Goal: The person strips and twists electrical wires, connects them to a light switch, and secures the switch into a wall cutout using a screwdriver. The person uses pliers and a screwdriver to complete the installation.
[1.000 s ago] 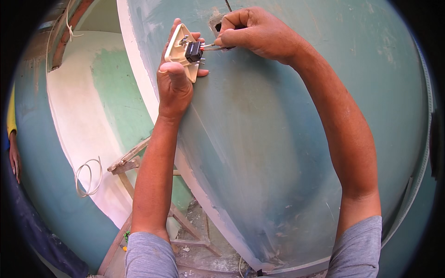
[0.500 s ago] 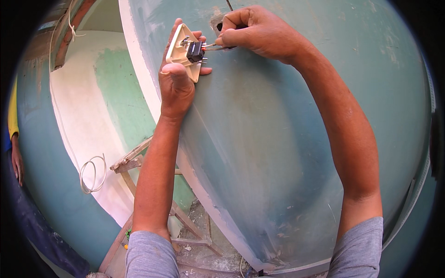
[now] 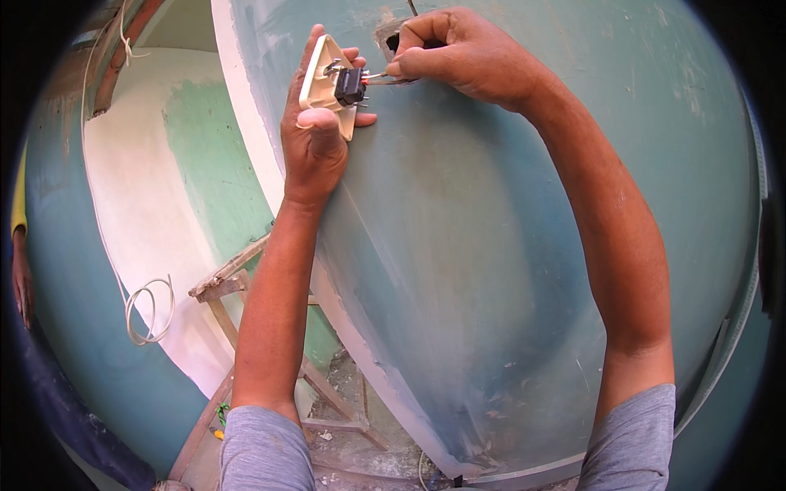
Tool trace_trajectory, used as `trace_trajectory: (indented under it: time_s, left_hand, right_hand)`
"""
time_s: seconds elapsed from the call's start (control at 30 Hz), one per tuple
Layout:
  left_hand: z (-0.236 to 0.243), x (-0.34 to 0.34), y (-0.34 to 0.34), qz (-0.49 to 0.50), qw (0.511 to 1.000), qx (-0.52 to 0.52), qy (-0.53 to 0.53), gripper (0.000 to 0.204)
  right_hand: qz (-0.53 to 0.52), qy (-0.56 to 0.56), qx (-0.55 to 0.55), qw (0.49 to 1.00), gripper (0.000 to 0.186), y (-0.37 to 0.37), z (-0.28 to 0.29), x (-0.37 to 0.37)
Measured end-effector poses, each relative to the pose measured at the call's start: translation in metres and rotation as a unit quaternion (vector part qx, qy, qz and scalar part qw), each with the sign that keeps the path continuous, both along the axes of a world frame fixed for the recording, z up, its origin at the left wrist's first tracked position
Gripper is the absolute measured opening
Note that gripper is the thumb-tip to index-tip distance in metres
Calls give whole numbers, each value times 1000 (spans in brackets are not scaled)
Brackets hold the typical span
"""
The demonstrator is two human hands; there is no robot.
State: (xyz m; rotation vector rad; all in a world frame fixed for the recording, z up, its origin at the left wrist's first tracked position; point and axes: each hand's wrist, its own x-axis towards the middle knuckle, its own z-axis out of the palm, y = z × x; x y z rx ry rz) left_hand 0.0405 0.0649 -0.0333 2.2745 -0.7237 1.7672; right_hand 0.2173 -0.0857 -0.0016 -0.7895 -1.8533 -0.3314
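Observation:
My left hand (image 3: 315,151) holds a cream switch plate (image 3: 321,86) from behind, its back turned toward the right. Its thumb presses the lower edge while the fingers lie behind the plate. On the plate's back sits a black switch block (image 3: 350,87), with screws sticking out beside it. Short wires (image 3: 381,78) run from the block toward a square wall box opening (image 3: 391,39) in the blue-green wall. My right hand (image 3: 467,61) pinches these wires between thumb and forefinger, just below the opening. The wires' far ends are hidden by its fingers.
A wooden ladder-like frame (image 3: 221,286) stands below left on a dusty floor. White cable hangs in a coil (image 3: 150,311) at the left. Another person's hand (image 3: 22,286) shows at the far left rim. A pale wall edge (image 3: 254,106) runs beside my left arm.
My view has shifted slightly, so the coil and wooden frame sit a little further left. Both hands keep their hold on the plate and wires.

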Motion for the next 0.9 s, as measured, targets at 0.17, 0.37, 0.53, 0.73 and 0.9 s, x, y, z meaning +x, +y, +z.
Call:
trace_trajectory:
  time_s: [0.17,0.37,0.53,0.73,0.9]
  left_hand:
    - [1,0,-1,-18,1000,-2,12,125]
    - [0,1,-1,-32,999,-2,17,122]
    - [1,1,-2,-26,1000,6,17,117]
    - [-1,3,-4,-22,1000,2,11,115]
    - [0,3,-2,-10,1000,16,14,116]
  right_hand:
    - [2,21,-2,1000,24,-2,-1,-1]
    - [-5,48,-21,999,22,-5,-1,-2]
    - [-4,48,-15,999,23,-8,-3,-3]
    - [-38,31,21,999,27,-2,-4,-4]
    - [-42,55,-5,998,28,-7,-5,-9]
